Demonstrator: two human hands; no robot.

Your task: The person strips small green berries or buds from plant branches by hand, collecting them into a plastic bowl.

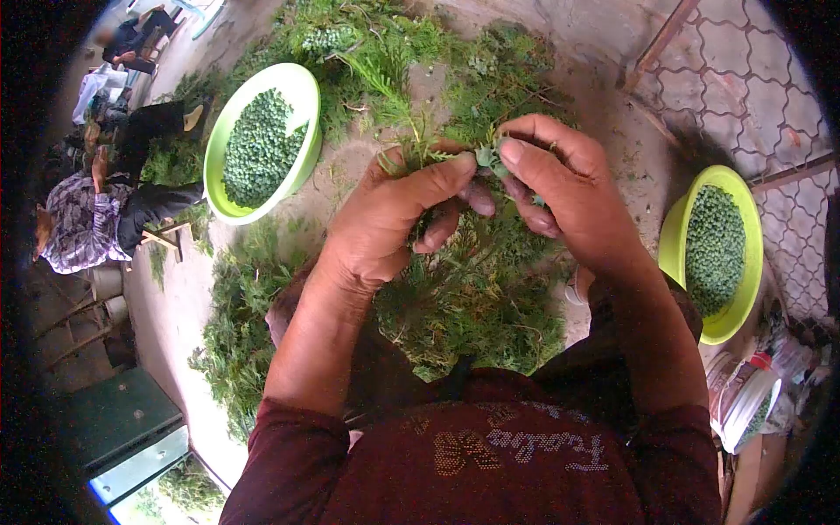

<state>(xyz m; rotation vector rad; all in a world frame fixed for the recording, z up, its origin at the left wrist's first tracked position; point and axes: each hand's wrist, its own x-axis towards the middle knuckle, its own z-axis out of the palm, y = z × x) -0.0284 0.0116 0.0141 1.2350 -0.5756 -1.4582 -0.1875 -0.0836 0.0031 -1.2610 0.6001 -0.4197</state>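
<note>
My left hand (394,210) pinches a small leafy evergreen sprig (422,156) between thumb and forefinger. Close beside it, my right hand (560,184) has its thumb and fingers closed on green seed cones (486,157) at the end of the sprig. The two hands almost touch in front of my chest. Below and beyond them, a heap of cut evergreen branches (472,306) covers the floor. Some of the fingertips look dark and stained. Part of the sprig is hidden by my left fingers.
A yellow-green basin (312,149) full of green cones stands at the left, another basin (669,232) at the right. A white bucket (761,398) lies tilted at the lower right. A co-worker (83,219) sits at the left; another person (136,39) is farther back.
</note>
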